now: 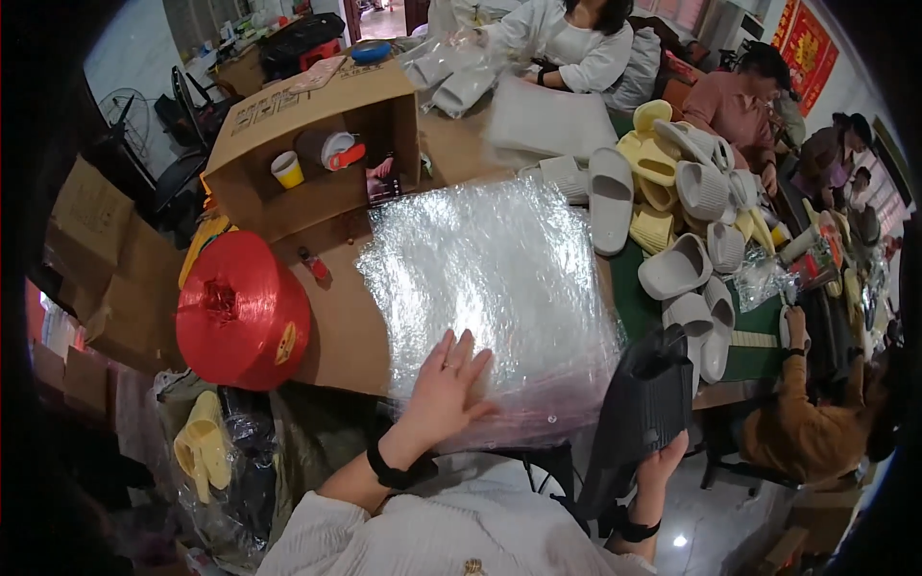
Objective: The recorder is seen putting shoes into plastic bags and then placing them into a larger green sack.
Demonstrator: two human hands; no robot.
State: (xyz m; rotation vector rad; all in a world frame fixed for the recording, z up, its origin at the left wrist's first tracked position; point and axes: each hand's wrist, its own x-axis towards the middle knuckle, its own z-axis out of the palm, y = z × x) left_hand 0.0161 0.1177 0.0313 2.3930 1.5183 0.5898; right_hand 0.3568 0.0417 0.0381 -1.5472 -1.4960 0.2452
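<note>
My left hand [445, 392] lies with fingers spread on the near part of a stack of shiny clear plastic bags [490, 269]. At the stack's near right corner, my right hand [663, 464] grips black slide slippers [642, 398] from below, holding them upright; whether it is one or a pair, I cannot tell. The fingers behind them are partly hidden. Just beyond, a heap of white and yellow slide slippers [675, 271] covers the right side of the table.
A big red roll of plastic twine [240, 312] stands left of the bags. Behind it a cardboard box [317, 216] on its side holds a yellow paper cup [286, 170]. More clear bags [547, 120] lie at the far side. Co-workers sit across and along the right.
</note>
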